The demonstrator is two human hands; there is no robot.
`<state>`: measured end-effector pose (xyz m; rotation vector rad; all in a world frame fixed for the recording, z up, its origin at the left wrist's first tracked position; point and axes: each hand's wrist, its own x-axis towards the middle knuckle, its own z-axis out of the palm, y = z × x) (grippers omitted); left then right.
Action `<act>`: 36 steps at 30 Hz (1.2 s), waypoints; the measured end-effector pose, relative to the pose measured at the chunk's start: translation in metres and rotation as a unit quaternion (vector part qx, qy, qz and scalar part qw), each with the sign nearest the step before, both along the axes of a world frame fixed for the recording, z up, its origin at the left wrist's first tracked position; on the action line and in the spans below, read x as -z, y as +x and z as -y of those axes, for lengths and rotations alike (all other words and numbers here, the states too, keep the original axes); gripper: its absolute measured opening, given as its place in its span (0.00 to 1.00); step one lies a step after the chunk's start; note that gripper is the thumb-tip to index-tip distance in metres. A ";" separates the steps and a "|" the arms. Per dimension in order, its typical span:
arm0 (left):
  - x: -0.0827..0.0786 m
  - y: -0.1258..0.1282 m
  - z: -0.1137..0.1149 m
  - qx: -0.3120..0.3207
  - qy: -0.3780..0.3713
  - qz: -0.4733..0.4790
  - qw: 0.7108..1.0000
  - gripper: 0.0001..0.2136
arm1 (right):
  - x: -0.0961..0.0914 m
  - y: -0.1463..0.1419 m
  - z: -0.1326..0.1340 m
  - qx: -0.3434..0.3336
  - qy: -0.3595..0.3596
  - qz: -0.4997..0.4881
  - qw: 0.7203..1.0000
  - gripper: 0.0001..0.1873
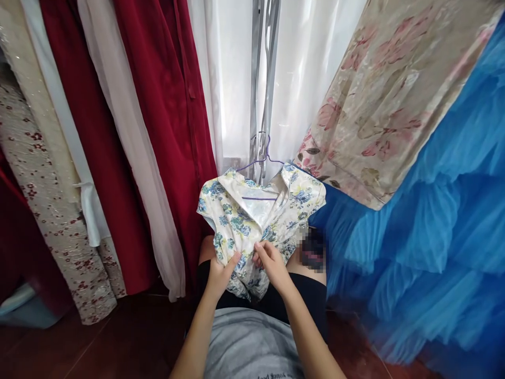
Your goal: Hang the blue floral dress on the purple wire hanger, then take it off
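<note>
A small white dress with blue and yellow flowers (252,216) hangs on a purple wire hanger (263,158) in front of me, its collar open. My left hand (221,273) grips the dress's front fabric low on the left, thumb up against the cloth. Close beside it, my right hand (270,263) pinches the same fabric with fingers curled. Both hands are closed on the dress over my lap. The dress's lower part bunches behind my hands.
Red (165,105), cream and floral garments hang at the left. White sheer fabric (307,63) and a metal rack pole (256,79) stand behind. A beige floral garment (390,100) and blue tulle (434,237) fill the right. Dark wood floor (118,342) lies below.
</note>
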<state>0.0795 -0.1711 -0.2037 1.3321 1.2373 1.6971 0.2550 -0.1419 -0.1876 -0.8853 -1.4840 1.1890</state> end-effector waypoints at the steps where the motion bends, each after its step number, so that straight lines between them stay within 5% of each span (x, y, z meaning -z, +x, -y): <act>1: -0.003 0.003 0.002 -0.004 0.004 -0.001 1.000 0.18 | 0.004 -0.005 -0.002 -0.011 -0.002 0.001 1.000 0.19; 11: 0.000 0.009 0.003 -0.006 0.015 -0.016 1.000 0.20 | 0.000 0.006 -0.014 0.046 -0.024 -0.052 0.997 0.14; 14: 0.005 0.000 -0.002 -0.147 0.047 -0.033 0.987 0.21 | 0.000 0.011 -0.009 0.049 -0.040 -0.076 0.995 0.15; 17: 0.007 0.007 -0.004 -0.294 0.152 -0.100 0.938 0.20 | -0.005 0.021 -0.001 0.029 -0.051 -0.063 0.996 0.14; 19: 0.006 0.025 -0.004 -0.225 0.199 -0.186 0.936 0.14 | -0.011 0.026 0.004 0.019 -0.049 -0.036 0.998 0.14; 22: 0.004 0.058 -0.007 -0.033 0.157 -0.268 0.950 0.08 | -0.018 0.030 0.010 -0.001 -0.051 -0.016 0.999 0.15; 27: -0.008 0.078 -0.014 0.015 0.108 -0.321 0.941 0.06 | -0.022 0.036 0.010 0.014 -0.082 -0.067 0.994 0.16; 31: -0.027 0.069 -0.014 0.054 0.071 -0.473 0.876 0.07 | -0.036 0.044 -0.015 0.046 -0.106 -0.193 0.974 0.17; 36: -0.051 0.064 -0.013 0.079 0.046 -0.643 0.761 0.13 | -0.092 0.037 -0.071 0.036 -0.087 -0.252 0.963 0.15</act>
